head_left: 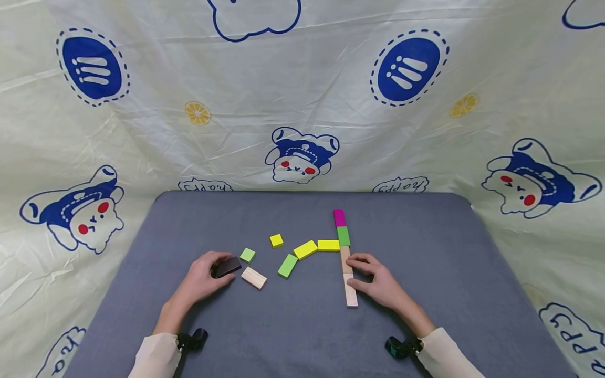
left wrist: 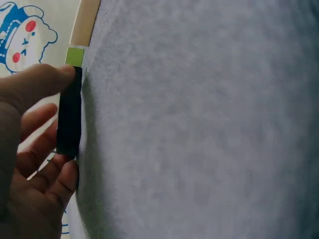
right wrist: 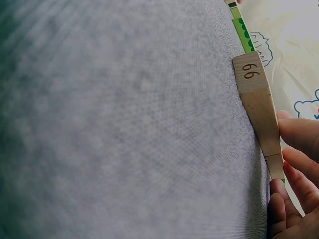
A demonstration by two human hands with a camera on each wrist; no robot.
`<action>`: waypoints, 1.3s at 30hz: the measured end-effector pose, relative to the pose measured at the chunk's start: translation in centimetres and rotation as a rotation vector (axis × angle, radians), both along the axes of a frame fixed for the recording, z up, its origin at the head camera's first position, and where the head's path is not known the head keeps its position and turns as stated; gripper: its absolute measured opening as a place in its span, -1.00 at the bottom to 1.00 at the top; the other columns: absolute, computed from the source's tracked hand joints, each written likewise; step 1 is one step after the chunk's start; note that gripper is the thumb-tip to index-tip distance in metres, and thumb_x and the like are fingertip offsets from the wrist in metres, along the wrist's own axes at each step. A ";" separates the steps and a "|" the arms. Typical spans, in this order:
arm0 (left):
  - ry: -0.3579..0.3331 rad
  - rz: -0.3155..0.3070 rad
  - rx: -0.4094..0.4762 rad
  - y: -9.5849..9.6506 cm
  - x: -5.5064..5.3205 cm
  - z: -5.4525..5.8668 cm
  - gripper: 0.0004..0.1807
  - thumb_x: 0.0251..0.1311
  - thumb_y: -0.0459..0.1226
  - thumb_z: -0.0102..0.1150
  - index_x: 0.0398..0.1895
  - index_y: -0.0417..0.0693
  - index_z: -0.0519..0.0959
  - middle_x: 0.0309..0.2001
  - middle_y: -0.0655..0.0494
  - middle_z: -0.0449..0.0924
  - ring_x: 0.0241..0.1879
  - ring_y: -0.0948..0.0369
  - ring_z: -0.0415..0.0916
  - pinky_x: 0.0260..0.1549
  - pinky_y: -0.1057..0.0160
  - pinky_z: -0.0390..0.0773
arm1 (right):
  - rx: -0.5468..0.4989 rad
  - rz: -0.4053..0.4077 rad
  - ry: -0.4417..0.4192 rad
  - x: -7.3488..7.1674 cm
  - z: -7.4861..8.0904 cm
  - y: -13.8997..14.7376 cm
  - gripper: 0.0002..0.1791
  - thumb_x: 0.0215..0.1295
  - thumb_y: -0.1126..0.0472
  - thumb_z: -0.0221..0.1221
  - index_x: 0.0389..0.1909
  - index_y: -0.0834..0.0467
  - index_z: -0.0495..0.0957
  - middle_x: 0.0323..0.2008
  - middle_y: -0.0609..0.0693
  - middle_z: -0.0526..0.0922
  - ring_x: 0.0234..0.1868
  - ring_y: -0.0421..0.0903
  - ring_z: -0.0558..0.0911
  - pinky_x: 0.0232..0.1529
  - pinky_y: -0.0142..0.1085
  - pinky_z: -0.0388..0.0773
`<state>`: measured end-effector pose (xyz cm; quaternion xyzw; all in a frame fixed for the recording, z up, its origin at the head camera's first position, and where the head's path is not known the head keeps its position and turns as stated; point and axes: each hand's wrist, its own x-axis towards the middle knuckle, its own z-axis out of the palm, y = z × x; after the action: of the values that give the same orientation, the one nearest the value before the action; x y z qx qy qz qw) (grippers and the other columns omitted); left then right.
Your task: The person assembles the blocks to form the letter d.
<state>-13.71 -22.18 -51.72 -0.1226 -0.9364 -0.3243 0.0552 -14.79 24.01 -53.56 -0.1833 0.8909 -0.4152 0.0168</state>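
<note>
Two bare hands, seen from above, work with small coloured wooden blocks on a grey cloth-covered bench. The person's left hand grips a dark block between thumb and fingers; that opposed hold probably suits a small, flat-sided piece, steadying it from both sides. Whether this block rests on the bench or is slightly lifted cannot be told. The right hand is not wrapped round anything: its thumb and fingertips, spread apart, touch the right side of a straight row, seemingly to keep it in line. The row runs away from the person: a pale block nearest, then a beige block, a green block and a magenta block farthest, lying end to end, an arrangement that looks deliberate. From the row's left side branches a yellow block, its end against the row; a tilted yellow block and a slanting green block follow, each angled a little more, which makes the branch bend toward the person. Between this branch and the left hand, apart from one another, lie a yellow cube, a small green block and a plain wooden block, apparently left loose within reach.
</note>
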 end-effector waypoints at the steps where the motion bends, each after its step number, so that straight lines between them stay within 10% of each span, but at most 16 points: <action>1: 0.000 0.006 -0.003 0.0 0.0 0.0 -0.54 0.10 -0.27 0.51 0.11 -0.11 0.68 -0.06 -0.01 0.67 -0.20 0.16 0.53 -0.22 0.15 0.53 | 0.001 0.000 -0.004 0.0 0.0 0.0 -0.49 0.28 0.13 0.42 0.24 0.15 0.64 0.24 0.04 0.57 0.19 0.05 0.55 0.10 -0.20 0.52; 20: -0.012 0.093 0.026 1.1 1.0 0.8 -0.63 0.08 -0.26 0.54 -0.02 -0.13 0.71 -0.16 0.00 0.65 -0.25 0.19 0.51 -0.26 0.16 0.53 | 0.003 -0.018 -0.023 0.0 0.2 0.0 -0.48 0.26 0.15 0.43 0.24 0.15 0.64 0.25 0.06 0.56 0.21 0.05 0.54 0.13 -0.11 0.52; 39: -0.024 -0.066 0.140 7.6 2.7 0.8 -0.64 0.06 -0.26 0.57 -0.05 0.02 0.71 -0.18 0.20 0.63 -0.26 0.30 0.53 -0.23 0.28 0.60 | -0.007 0.002 -0.035 -0.2 0.3 -0.1 -0.46 0.26 0.14 0.43 0.26 0.15 0.63 0.26 0.02 0.55 0.28 0.02 0.51 0.26 -0.07 0.49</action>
<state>-10.96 -14.57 -50.93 -0.1455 -0.9074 -0.3921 0.0416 -15.04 23.92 -53.24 -0.1771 0.8887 -0.4217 0.0319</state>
